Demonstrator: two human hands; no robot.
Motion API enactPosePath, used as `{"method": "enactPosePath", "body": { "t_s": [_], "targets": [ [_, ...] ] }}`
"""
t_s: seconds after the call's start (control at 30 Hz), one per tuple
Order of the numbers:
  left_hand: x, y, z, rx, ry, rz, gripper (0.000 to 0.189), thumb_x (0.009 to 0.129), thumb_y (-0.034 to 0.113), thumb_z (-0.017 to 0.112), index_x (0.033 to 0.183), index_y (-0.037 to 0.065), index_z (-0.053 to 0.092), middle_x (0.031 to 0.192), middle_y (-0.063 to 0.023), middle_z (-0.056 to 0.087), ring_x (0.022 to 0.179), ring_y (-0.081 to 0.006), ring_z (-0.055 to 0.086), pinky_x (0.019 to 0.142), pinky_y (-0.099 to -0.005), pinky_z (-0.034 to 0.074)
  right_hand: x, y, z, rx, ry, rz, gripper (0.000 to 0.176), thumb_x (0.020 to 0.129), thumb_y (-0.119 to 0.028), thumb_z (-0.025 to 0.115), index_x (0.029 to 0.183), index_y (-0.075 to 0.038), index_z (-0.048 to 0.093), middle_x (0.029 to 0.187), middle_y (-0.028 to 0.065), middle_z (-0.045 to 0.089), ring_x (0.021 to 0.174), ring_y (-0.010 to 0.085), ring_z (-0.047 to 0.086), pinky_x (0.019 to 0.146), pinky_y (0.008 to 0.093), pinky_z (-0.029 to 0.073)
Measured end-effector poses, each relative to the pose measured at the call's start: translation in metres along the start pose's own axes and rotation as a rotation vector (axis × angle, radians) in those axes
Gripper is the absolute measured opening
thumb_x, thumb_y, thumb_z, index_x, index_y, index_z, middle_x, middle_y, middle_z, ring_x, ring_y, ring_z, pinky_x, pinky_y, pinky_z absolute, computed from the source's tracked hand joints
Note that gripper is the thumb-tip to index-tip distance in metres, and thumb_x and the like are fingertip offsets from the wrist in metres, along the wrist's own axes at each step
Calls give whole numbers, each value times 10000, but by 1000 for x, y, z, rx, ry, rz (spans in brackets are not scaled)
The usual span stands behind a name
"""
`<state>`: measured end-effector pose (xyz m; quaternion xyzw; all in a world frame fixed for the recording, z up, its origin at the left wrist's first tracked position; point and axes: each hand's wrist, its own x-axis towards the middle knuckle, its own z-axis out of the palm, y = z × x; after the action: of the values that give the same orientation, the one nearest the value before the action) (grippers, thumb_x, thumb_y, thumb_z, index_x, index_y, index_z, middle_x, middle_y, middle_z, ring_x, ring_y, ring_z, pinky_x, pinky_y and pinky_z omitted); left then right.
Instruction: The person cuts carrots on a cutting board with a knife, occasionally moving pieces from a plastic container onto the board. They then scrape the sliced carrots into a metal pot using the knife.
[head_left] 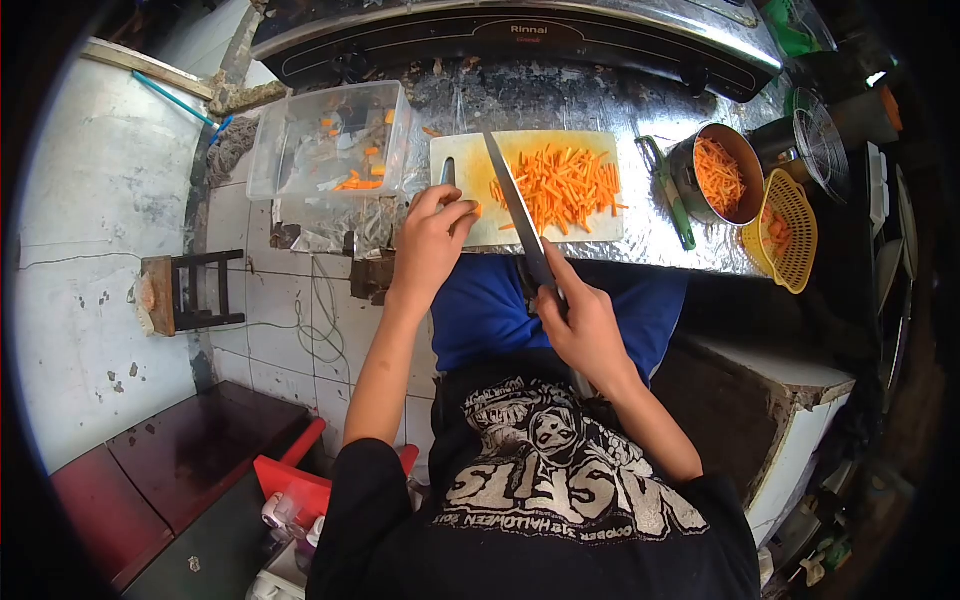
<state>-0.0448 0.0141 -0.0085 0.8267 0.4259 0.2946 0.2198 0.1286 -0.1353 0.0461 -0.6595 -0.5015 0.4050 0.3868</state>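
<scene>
My right hand [583, 328] is closed round the handle of a long kitchen knife [513, 195]. The blade points away from me and slants over the middle of a pale cutting board [463, 160]. Just left of the blade, my left hand [432, 240] has its fingers bent at the board's left part. A small orange carrot piece [477, 210] shows at its fingertips, mostly hidden by them. Right of the knife lies a heap of carrot sticks [570, 188], spread over the board.
A clear plastic tub [262, 150] with carrot pieces stands left of the board. To the right are a green-handled peeler-like tool [680, 215], a pot [748, 150] of shredded carrot and a yellow basket [797, 270] with carrot pieces. A Rinnai stove [590, 48] runs along the back.
</scene>
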Motion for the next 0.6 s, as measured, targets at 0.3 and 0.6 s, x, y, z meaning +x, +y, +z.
{"method": "enactPosePath", "body": {
  "t_s": [0.3, 0.6],
  "targets": [
    [-9, 1, 17, 12, 138, 26, 131, 836, 69, 745, 957, 21, 755, 1107, -107, 679, 1022, -312, 636, 899, -422, 510, 13, 17, 32, -190, -39, -192, 745, 854, 52, 610, 1526, 46, 288, 743, 227, 615, 656, 392, 634, 656, 479, 519],
    [-12, -1, 26, -24, 225, -102, 160, 819, 25, 732, 973, -10, 756, 1128, -117, 703, 1024, -309, 674, 897, -395, 528, 8, 15, 33, -273, -64, -200, 705, 869, 15, 608, 1512, 52, 320, 710, 247, 597, 622, 414, 626, 628, 510, 527]
  ]
}}
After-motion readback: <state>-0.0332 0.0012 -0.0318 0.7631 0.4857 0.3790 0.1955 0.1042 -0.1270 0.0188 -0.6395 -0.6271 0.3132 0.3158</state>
